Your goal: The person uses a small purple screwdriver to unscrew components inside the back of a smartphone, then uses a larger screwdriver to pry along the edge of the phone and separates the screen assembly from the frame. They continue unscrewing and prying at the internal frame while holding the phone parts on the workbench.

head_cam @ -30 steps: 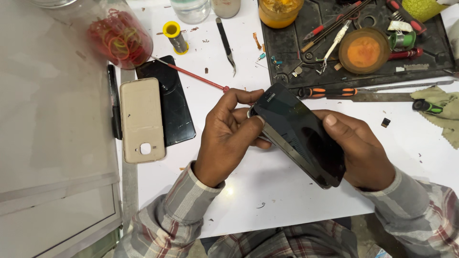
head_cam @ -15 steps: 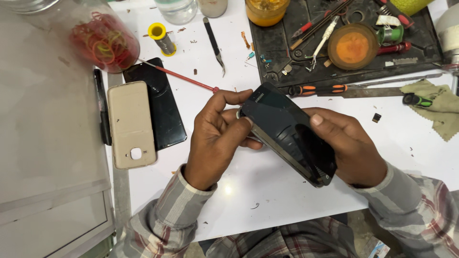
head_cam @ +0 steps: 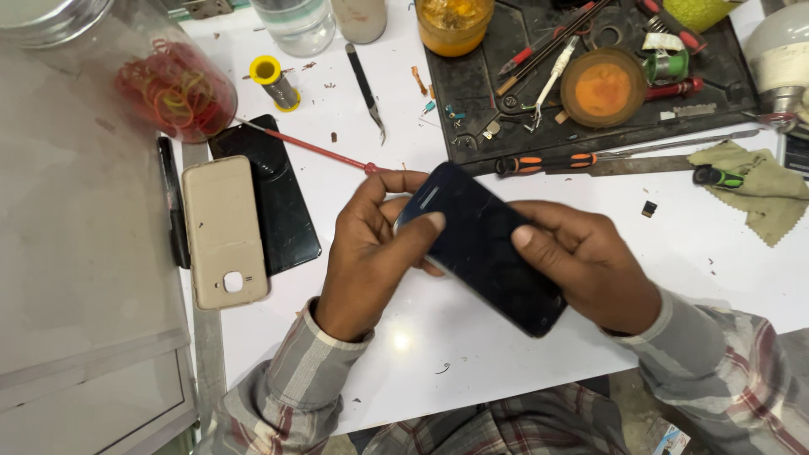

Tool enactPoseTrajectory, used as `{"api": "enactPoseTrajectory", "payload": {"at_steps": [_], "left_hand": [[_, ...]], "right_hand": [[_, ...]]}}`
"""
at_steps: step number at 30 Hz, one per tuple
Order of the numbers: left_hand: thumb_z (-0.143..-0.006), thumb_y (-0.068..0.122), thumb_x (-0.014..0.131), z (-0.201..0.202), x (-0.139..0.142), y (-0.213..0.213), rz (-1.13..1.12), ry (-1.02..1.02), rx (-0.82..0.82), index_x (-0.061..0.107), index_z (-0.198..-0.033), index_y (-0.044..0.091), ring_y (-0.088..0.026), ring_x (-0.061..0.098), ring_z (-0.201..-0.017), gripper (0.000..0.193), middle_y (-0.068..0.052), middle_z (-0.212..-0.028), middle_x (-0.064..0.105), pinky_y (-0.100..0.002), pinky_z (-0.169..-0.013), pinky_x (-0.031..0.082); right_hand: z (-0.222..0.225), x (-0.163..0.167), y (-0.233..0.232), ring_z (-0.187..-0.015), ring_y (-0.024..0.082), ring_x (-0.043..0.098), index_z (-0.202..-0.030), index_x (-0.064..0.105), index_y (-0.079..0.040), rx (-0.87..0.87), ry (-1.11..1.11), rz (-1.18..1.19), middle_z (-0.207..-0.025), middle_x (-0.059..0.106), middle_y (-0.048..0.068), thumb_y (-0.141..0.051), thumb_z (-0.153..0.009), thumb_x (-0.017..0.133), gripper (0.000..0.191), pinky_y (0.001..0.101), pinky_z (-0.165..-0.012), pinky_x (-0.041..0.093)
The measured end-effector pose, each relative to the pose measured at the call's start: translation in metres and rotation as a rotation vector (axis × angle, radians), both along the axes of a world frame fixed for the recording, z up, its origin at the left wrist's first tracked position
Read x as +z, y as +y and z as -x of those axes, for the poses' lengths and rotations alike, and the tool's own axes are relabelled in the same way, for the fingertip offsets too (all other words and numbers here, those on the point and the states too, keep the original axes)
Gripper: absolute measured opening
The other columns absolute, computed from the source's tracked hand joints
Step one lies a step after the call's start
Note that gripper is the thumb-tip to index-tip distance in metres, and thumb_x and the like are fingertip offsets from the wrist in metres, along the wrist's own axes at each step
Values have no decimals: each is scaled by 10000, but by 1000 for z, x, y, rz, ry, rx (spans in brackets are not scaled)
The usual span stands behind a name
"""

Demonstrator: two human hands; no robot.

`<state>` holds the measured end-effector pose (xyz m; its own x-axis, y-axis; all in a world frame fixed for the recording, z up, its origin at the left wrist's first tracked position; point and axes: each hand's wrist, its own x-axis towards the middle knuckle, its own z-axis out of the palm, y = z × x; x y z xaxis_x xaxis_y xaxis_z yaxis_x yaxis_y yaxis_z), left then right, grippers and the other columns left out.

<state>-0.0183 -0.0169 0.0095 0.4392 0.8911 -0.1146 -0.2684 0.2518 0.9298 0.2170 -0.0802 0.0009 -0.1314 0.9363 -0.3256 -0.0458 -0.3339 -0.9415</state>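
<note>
Both hands hold a black smartphone [head_cam: 484, 244] above the white table [head_cam: 404, 354], its dark screen facing up and tilted from upper left to lower right. My left hand [head_cam: 366, 257] grips the phone's upper end, thumb lying across the glass near the earpiece slot. My right hand [head_cam: 581, 265] holds the lower half, thumb pressed on the screen and fingers under the body. Plaid sleeves cover both wrists.
A beige phone back cover [head_cam: 221, 229] lies on a black panel [head_cam: 274, 198] at the left. A red-handled tool [head_cam: 308, 147], tweezers [head_cam: 366, 88], yellow solder spool [head_cam: 274, 80], rubber-band jar [head_cam: 177, 88], black tool mat [head_cam: 590, 76], orange-black screwdriver [head_cam: 548, 160] and a cloth [head_cam: 754, 190] surround them.
The phone has turned flatter, so its glass front now faces up. My left thumb moved onto the screen's upper end. The view shifted slightly.
</note>
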Motion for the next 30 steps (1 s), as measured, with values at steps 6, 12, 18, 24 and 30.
{"api": "enactPoseTrajectory", "payload": {"at_steps": [6, 12, 18, 24, 30], "left_hand": [[-977, 21, 610, 1, -9, 0, 12, 22, 11, 606, -1167, -53, -92, 648, -687, 204, -77, -890, 716, -233, -562, 523], [-906, -50, 684, 20, -8, 9, 10, -43, -220, 567, -1097, -26, -57, 556, -770, 225, -8, -867, 604, -228, -654, 430], [-899, 120, 745, 17, 12, 0, -45, 370, -805, 696, -1028, -15, -52, 524, -652, 193, 0, -726, 630, -242, -556, 420], [-932, 207, 727, 9, 11, -1, -65, 438, -768, 714, -1052, -13, -40, 610, -736, 252, 2, -815, 717, -240, -667, 535], [-964, 144, 705, 11, 0, 0, 103, 185, -496, 678, -1132, -57, -80, 646, -786, 263, -28, -912, 726, -259, -712, 555]], "right_hand": [[-3, 7, -1, -999, 99, 687, -1319, 599, 42, 45, -27, -129, -1126, 745, 74, -167, -954, 617, 421, 261, -862, 559], [-12, 14, -1, -892, 92, 679, -1176, 695, 26, 84, -127, -198, -984, 748, 51, -164, -935, 673, 308, 254, -801, 559], [-8, 13, -2, -866, 83, 729, -1119, 747, -10, 420, -118, -257, -931, 796, 32, -187, -945, 676, 258, 250, -781, 576], [-1, 4, -3, -741, 40, 595, -1157, 700, -29, 179, -149, -115, -910, 705, -14, -227, -957, 629, 290, 207, -644, 487], [-22, 3, 6, -593, 88, 524, -1257, 744, -58, -113, -319, -139, -792, 631, 47, -237, -1070, 622, 287, 238, -504, 416]]}}
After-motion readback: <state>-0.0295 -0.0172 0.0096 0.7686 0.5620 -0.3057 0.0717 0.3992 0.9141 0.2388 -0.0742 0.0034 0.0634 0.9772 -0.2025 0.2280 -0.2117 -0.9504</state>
